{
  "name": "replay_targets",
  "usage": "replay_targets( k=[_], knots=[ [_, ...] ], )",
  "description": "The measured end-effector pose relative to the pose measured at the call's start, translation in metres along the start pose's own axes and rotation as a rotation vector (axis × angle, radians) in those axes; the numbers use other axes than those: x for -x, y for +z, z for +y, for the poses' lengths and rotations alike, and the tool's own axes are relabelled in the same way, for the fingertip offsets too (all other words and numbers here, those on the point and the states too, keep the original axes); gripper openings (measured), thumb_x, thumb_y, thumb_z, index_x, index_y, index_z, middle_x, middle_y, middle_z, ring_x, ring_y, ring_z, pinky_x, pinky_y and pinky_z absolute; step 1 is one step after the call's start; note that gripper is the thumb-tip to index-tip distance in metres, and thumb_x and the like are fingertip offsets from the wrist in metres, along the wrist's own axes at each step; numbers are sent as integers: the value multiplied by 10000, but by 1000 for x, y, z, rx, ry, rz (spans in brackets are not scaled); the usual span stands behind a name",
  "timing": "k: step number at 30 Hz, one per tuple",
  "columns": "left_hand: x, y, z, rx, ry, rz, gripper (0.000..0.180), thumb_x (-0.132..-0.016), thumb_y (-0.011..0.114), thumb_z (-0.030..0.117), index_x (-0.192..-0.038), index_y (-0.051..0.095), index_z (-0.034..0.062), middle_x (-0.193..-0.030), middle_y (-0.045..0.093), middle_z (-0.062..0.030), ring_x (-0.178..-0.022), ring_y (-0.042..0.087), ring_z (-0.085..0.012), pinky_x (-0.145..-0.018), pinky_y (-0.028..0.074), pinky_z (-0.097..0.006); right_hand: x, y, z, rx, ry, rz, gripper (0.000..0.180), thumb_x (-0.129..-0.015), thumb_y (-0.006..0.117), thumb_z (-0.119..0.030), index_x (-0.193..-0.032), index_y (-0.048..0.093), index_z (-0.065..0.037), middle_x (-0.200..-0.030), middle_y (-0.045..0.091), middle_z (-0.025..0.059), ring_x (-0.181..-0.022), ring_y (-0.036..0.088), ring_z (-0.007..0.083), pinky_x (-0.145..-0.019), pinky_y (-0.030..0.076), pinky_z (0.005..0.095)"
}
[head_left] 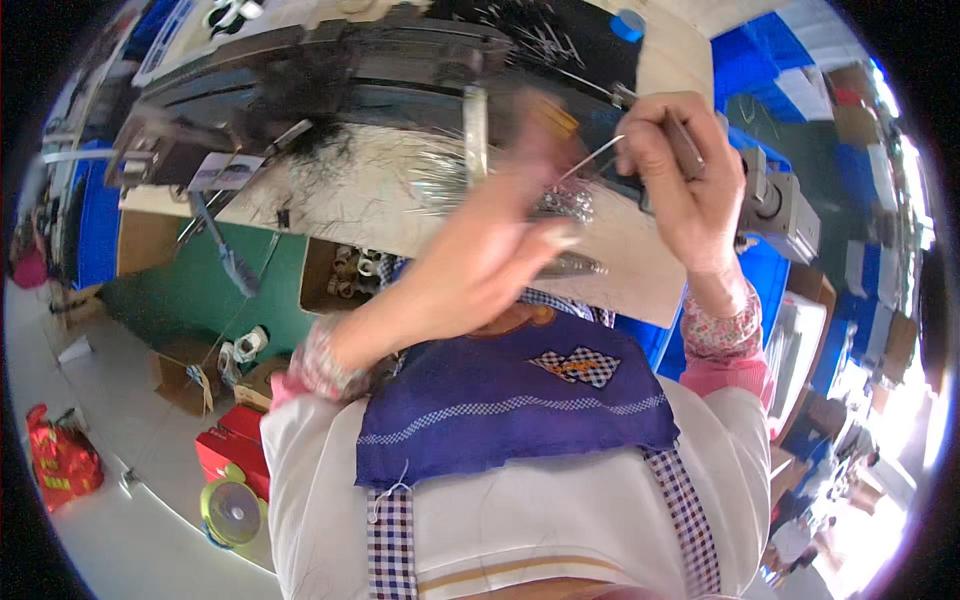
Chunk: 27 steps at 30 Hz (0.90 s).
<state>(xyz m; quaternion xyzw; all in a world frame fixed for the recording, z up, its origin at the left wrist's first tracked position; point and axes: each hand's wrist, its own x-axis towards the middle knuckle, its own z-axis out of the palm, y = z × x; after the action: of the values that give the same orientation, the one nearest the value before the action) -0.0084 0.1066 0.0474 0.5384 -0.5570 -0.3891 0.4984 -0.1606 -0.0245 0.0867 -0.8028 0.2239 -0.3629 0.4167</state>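
My right hand [690,175] is closed, with thumb and fingers pinching a thin metal rod [597,157] that slants down toward my left hand. A flat grey metal piece [686,146] shows between its curled fingers; whether it belongs to the rod I cannot tell. My left hand [490,235] reaches over the table, its fingers smeared by motion, with a yellow band [555,113] at the fingers. Beside it lie a heap of thin silvery wire-like pieces [435,183] and a cluster of small shiny metal parts [567,204].
An upright metal bar [475,130] stands on the pale wooden table [630,255], before a dark machine [400,80]. Dark fine strands [320,165] lie leftward. A blue cap [627,25] sits at the back. Below the table edge is a cardboard box [320,275] with white rings.
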Motion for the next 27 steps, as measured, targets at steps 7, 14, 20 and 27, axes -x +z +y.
replay_targets(
  k=[7, 14, 20, 27],
  knots=[
    [15, -37, -43, -3, -127, 165, 240, -1009, 400, 184, -972, 513, -24, -1005, 476, -105, -827, 544, -152, -716, 467, -287, -20, -26, 25, 441, 85, 67, 118, -886, 595, -54, -961, 658, 12, -842, 665, 91, -681, 621, 123, -637, 489, 249],
    [-23, 12, -40, 586, -478, 252, 239, -1013, 410, 273, -892, 503, 90, -756, 453, -9, -602, 420, -93, -506, 363, -228, -47, -23, 63, 689, -326, -219, 238, -753, 607, 12, -983, 633, -45, -918, 613, 107, -847, 608, 306, -722, 509, 372],
    [-24, -56, 25, 1199, -335, 78, 82, -933, 548, 178, -933, 536, 97, -520, 352, 33, -387, 270, -53, -341, 204, -217, -52, -7, 57, 767, -341, -297, 305, -675, 607, 18, -974, 625, -44, -846, 586, 84, -844, 598, 271, -705, 516, 373],
    [22, -98, -39, 662, 106, 158, 205, -946, 519, 196, -913, 687, 85, -591, 508, -13, -442, 415, -65, -392, 306, -247, -56, -13, 57, 727, -298, -171, 168, -753, 543, 10, -905, 607, -20, -827, 568, 145, -824, 592, 330, -718, 506, 410]
  ],
)
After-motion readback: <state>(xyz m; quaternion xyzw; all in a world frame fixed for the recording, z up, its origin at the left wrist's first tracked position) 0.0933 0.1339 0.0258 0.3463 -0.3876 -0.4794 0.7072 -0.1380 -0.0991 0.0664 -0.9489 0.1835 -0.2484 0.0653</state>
